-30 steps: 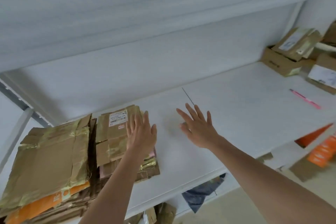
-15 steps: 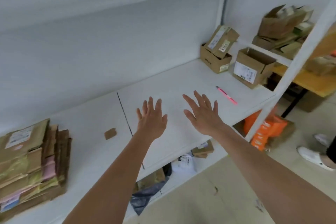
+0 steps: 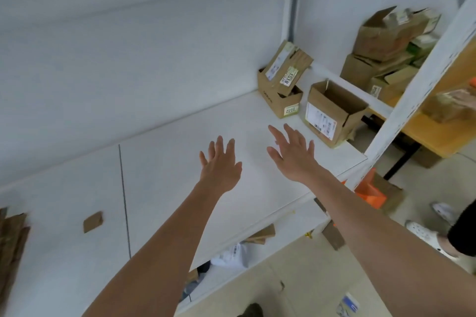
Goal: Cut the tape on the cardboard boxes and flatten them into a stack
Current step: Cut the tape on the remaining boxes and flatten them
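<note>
Cardboard boxes stand at the far right end of the white shelf (image 3: 180,162). An open box with a white shipping label (image 3: 332,113) sits nearest the shelf's right edge, its top flaps up. Just beside it, toward the wall, a smaller open box marked "B032" (image 3: 280,100) holds a narrower box labelled "1519" (image 3: 287,67), which leans tilted inside it. Beyond the upright post (image 3: 422,82), on the adjoining shelf section, a pile of further boxes (image 3: 386,46) is stacked loosely.

The flattened cardboard stack (image 3: 11,247) lies at the shelf's far left, cut off by the picture edge. A small cardboard scrap (image 3: 93,221) lies flat on the shelf near it, left of the seam between shelf panels.

Left hand (image 3: 221,162): palm down over the middle of the shelf, fingers straight and spread, holding nothing. Right hand (image 3: 293,154): palm down, fingers straight and spread, holding nothing, with fingertips pointing toward the labelled box and apart from it. Whether either hand touches the shelf surface cannot be told.

Below the shelf, cardboard pieces and an orange item (image 3: 368,188) lie on a lower level. Another person's white shoes (image 3: 422,231) stand on the floor at right.
</note>
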{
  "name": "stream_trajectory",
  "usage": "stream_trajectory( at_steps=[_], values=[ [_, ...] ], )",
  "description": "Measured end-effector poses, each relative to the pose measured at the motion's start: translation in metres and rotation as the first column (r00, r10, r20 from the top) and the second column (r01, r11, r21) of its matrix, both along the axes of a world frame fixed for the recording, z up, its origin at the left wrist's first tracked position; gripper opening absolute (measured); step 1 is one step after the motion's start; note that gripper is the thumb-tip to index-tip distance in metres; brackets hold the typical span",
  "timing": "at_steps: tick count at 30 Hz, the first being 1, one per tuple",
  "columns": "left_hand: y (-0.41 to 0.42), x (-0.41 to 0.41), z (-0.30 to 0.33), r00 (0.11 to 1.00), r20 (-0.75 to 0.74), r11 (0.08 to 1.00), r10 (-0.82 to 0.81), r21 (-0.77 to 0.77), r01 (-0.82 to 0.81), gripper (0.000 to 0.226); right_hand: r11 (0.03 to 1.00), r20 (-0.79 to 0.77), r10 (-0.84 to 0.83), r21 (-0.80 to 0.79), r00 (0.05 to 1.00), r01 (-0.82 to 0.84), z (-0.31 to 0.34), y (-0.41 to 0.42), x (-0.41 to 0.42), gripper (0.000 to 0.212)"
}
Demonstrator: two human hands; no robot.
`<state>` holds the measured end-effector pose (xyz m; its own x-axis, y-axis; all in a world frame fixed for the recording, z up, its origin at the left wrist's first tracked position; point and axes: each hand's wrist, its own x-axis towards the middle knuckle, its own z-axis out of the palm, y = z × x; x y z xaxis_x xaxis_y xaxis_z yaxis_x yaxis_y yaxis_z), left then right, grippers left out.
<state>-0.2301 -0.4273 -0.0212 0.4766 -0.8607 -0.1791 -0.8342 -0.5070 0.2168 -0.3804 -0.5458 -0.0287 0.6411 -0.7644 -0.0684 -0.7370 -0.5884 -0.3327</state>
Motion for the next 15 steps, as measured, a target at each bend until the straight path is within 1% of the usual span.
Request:
stream_trajectory(
  at_steps=[3, 8, 11, 13, 15],
  values=[
    [-0.034, 0.007, 0.007, 1.0, 0.028, 1.0, 0.002, -0.017, -0.001, 0.064, 0.998, 0.019, -0.059, -0.015, 0.998, 0.059, 0.01, -0.04, 0.003, 0.055],
    [-0.078, 0.007, 0.015, 1.0, 0.023, 0.999, 0.021, -0.041, -0.02, 0.065, 0.995, 0.143, -0.082, -0.046, 0.986, 0.089, 0.033, -0.102, 0.006, 0.057],
    [-0.105, 0.002, 0.014, 0.999, 0.017, 0.997, 0.051, -0.052, -0.05, 0.066, 0.985, 0.196, -0.099, -0.123, 0.976, 0.125, 0.043, -0.149, 0.016, 0.063],
    [-0.123, -0.001, 0.013, 0.995, 0.012, 0.992, 0.095, -0.079, -0.094, 0.067, 0.985, 0.235, -0.08, -0.128, 0.969, 0.113, 0.046, -0.182, 0.028, 0.067],
    [-0.138, -0.008, 0.009, 0.989, -0.018, 0.984, 0.149, -0.099, -0.15, 0.067, 0.99, 0.269, -0.027, -0.123, 0.963, 0.062, 0.047, -0.209, 0.037, 0.071]
  ],
)
